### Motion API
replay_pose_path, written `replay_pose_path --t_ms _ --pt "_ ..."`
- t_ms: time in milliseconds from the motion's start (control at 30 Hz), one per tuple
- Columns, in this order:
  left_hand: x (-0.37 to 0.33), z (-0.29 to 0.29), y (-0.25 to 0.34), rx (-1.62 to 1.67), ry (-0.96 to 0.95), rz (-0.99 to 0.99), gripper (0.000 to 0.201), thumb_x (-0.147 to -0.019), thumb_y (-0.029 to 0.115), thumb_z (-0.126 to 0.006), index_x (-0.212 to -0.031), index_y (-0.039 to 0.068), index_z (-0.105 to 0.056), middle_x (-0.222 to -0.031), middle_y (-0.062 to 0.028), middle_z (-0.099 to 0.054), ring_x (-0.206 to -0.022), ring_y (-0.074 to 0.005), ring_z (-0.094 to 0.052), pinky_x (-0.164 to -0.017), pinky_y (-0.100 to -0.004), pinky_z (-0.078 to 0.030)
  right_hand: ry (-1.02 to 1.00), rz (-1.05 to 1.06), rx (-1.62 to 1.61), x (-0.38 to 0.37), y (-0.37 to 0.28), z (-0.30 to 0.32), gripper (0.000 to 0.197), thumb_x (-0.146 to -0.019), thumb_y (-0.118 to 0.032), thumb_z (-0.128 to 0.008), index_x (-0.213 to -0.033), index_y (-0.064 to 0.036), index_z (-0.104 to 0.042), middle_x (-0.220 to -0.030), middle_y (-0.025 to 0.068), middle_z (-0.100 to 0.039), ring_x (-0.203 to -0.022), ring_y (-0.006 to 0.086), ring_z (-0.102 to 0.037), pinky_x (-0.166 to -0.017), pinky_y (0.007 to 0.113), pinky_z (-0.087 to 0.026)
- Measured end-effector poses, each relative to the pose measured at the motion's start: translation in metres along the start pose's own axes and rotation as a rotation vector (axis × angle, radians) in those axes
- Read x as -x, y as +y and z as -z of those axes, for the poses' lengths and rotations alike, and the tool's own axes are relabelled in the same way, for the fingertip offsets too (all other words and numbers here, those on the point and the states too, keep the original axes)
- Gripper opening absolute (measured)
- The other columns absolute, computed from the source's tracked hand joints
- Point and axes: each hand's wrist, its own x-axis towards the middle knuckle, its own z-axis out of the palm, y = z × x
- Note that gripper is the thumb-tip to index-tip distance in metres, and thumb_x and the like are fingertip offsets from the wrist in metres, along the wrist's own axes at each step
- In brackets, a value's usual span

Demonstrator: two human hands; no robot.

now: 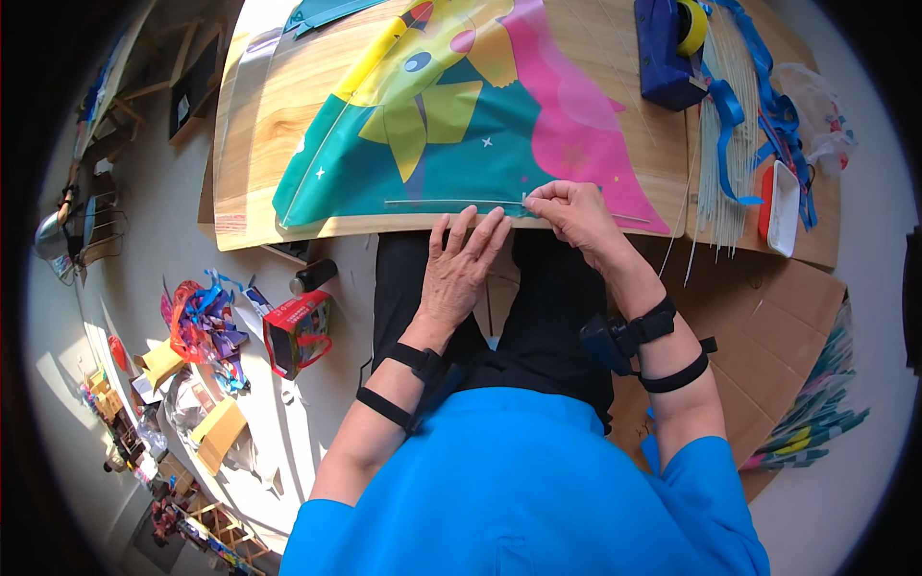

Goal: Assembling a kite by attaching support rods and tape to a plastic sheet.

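Note:
A kite sail (519,144) in green, yellow and pink, with a cartoon animal printed on it, lies spread on the wooden table. Along its near edge runs a thin white rod (432,202). The thumb and forefinger of my right hand (576,216) pinch the rod around a small pale piece, too small to make out. My left hand (461,269) rests its outstretched fingertips on the sail's near edge, just below the rod, and grips nothing.
A blue tape dispenser (669,58) stands at the far right. Beside it are a bundle of thin white sticks (720,163), blue ribbon (728,120) and a red-and-white tray (783,209). A red bag (298,331) and a flattened cardboard sheet (768,336) lie on the floor.

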Motion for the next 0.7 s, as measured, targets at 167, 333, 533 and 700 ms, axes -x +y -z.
replay_pose_path --t_ms 167,333,533,700 --pt "0.0 0.001 -0.002 0.003 -0.004 -0.005 0.064 -0.073 0.005 -0.06 -0.134 0.019 -0.048 -0.138 0.0035 -0.044 -0.128 -0.0204 -0.038 -0.112 -0.0421 -0.019 0.107 0.452 0.377 0.006 -0.003 0.004 0.022 -0.082 -0.02 -0.07 -0.083 0.0016 -0.066 -0.069 0.0017 -0.06 -0.059 0.0081 -0.052 -0.056 0.023 -0.043" --pt "0.001 -0.002 -0.001 0.005 -0.011 0.014 0.064 -0.073 0.005 -0.06 -0.135 0.019 -0.047 -0.138 0.0042 -0.044 -0.129 -0.0199 -0.037 -0.112 -0.043 -0.018 -0.14 0.278 0.04 0.024 -0.03 0.01 0.014 -0.085 -0.011 -0.064 -0.087 0.0028 -0.064 -0.075 0.0055 -0.066 -0.07 0.0093 -0.061 -0.062 0.023 -0.046" --pt "0.0 -0.001 -0.001 0.013 -0.001 0.003 0.063 -0.073 0.006 -0.061 -0.134 0.02 -0.048 -0.136 0.0027 -0.044 -0.128 -0.02 -0.037 -0.112 -0.0425 -0.018 -0.103 0.397 0.129 -0.009 0.002 0.002 0.011 -0.086 -0.008 -0.062 -0.088 0.0029 -0.063 -0.076 0.0058 -0.066 -0.072 0.009 -0.063 -0.064 0.024 -0.048" --pt "0.002 -0.005 -0.003 -0.006 0.028 0.019 0.064 -0.073 0.007 -0.061 -0.133 0.023 -0.048 -0.133 0.0023 -0.045 -0.127 -0.0195 -0.038 -0.111 -0.0437 -0.018 -0.084 0.442 0.216 -0.014 0.008 -0.004 0.01 -0.083 -0.008 -0.065 -0.086 0.0018 -0.064 -0.074 0.0062 -0.066 -0.068 0.0107 -0.061 -0.062 0.026 -0.049"
